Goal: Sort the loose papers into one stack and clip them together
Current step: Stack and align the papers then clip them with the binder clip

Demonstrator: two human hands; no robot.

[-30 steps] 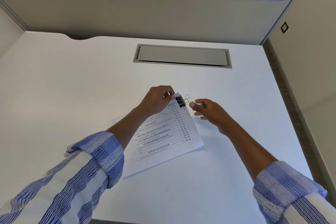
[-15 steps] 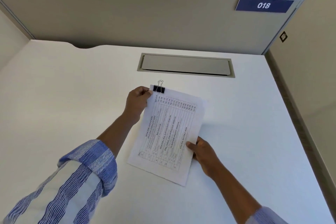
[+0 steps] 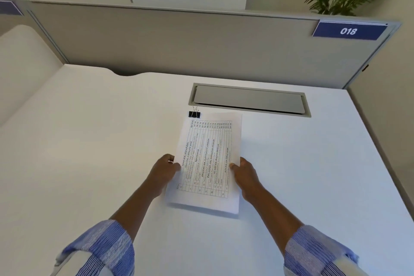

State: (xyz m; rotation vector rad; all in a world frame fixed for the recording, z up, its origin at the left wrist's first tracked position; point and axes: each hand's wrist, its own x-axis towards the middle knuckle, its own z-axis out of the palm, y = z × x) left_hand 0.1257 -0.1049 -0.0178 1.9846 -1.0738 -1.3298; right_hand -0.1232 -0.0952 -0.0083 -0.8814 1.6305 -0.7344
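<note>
The left hand [image 3: 164, 170] pinches the left edge of the one paper stack [image 3: 208, 159], fingers [image 3: 170, 158] curled. One black binder clip [image 3: 194, 114] bites its far left corner, and the stack seems to rest on the white bench [image 3: 89, 141]. The right hand [image 3: 245, 177] pinches the right edge, thumb on top.

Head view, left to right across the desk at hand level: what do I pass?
In order: left hand → paper stack → right hand. The binder clip sits on the stack's far left corner, so I leave it out.
</note>
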